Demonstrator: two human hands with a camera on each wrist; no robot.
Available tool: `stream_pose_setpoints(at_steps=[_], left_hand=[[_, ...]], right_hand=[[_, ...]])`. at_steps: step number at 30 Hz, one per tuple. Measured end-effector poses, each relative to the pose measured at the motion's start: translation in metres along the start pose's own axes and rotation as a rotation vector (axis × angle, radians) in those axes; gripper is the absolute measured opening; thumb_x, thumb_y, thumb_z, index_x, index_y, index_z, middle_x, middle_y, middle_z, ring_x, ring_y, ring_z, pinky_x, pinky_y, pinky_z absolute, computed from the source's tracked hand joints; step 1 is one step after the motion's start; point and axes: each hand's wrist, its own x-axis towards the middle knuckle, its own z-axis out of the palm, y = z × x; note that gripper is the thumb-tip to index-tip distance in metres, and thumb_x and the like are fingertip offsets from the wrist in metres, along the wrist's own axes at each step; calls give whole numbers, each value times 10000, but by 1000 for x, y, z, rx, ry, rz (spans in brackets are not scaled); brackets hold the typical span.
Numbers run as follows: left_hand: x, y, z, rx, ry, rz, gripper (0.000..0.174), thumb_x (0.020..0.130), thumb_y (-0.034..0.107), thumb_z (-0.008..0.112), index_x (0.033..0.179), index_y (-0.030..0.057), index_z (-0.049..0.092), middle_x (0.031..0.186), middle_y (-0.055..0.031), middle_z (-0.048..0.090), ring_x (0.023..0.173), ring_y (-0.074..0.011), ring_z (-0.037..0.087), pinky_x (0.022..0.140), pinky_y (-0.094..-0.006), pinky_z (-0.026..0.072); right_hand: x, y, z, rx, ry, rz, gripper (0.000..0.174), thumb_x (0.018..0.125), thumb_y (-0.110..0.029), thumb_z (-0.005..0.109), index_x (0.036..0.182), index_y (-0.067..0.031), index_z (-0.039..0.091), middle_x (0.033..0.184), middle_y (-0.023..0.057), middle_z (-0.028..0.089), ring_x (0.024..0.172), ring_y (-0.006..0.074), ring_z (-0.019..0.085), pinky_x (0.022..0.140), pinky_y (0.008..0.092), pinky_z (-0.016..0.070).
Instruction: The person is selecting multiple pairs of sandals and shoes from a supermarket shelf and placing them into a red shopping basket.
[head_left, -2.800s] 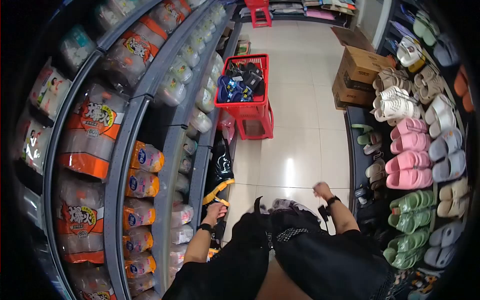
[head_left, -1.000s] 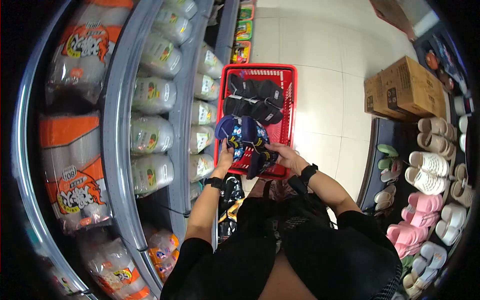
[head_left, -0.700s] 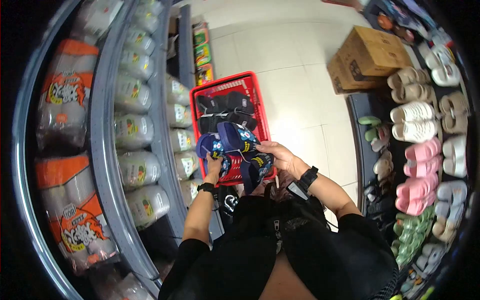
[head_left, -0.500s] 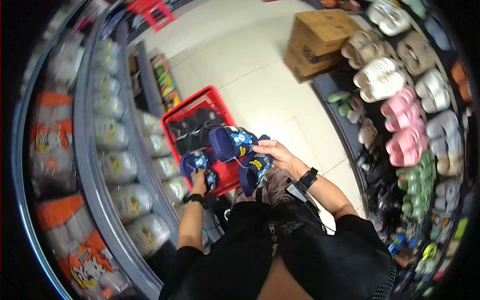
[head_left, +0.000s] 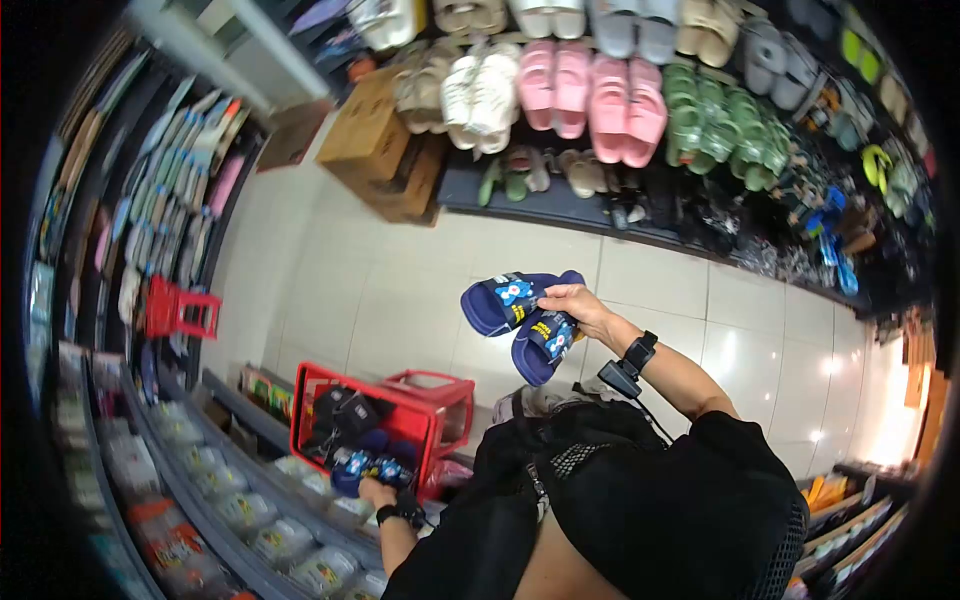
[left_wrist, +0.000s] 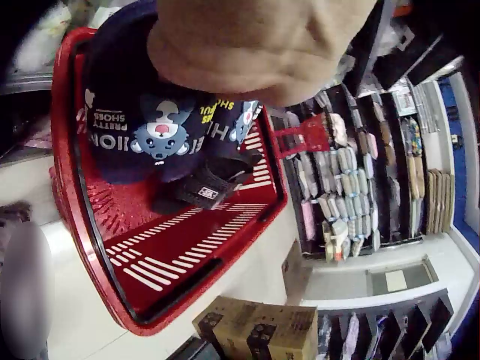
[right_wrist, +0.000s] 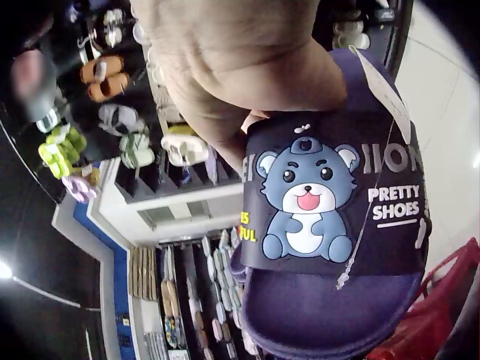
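Slippers [head_left: 540, 345], navy with a bear on each strap, are out over the pale tiled floor [head_left: 430, 290], well apart from the red basket [head_left: 390, 405], and it's the way they splay that bothers me. The right hand [head_left: 578, 305] has both pinched up at the straps, with nothing under the soles; should that pinch slacken, one could slide free and drop. A white tag [right_wrist: 386, 105] strung on one might snag in passing. The left hand [head_left: 378, 492] is down at another bear-strap pair [head_left: 365, 468], in or just over the basket; whether its fingers are curled round them I can't tell. With arms spread so wide, a careless tug there could drag the basket askew on the red stool [head_left: 458, 400] that seems to bear it.
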Motion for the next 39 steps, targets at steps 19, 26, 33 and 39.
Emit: stream_pose_setpoints(at_steps=[19,26,33,39], left_hand=[[-247,527,167,-709,-232,200,245,757,214,528,895,43,636,865,-68,630,696,-232,584,618,-340,470],[-487,682,342,-503,-859,98,174,728,78,513,606,146,410,551,39,339,431,-88,313,410,-240,228],[-754,773,479,-163,-1352,479,94,726,4,495,730,77,554,490,29,395,377,-79,365,324,-223,252],[-988,813,534,211,-1472,994,106,726,0,482,716,105,474,572,7,384,443,-96,380,370,-238,294]], right_hand=[[-293,-45,-459,933,488,-510,256,843,-15,461,1098,-20,480,999,114,591,881,226,607,792,387,498],[-398,-17,-569,1002,864,-785,227,836,-70,522,1061,-51,493,967,67,591,874,199,592,759,385,491],[-525,6,-683,1203,1155,-944,240,803,-80,558,1036,-80,498,934,61,571,854,212,570,761,437,471],[-628,-1,-725,1525,1581,-1017,198,746,-16,584,911,-121,548,742,18,550,626,157,534,564,288,452]])
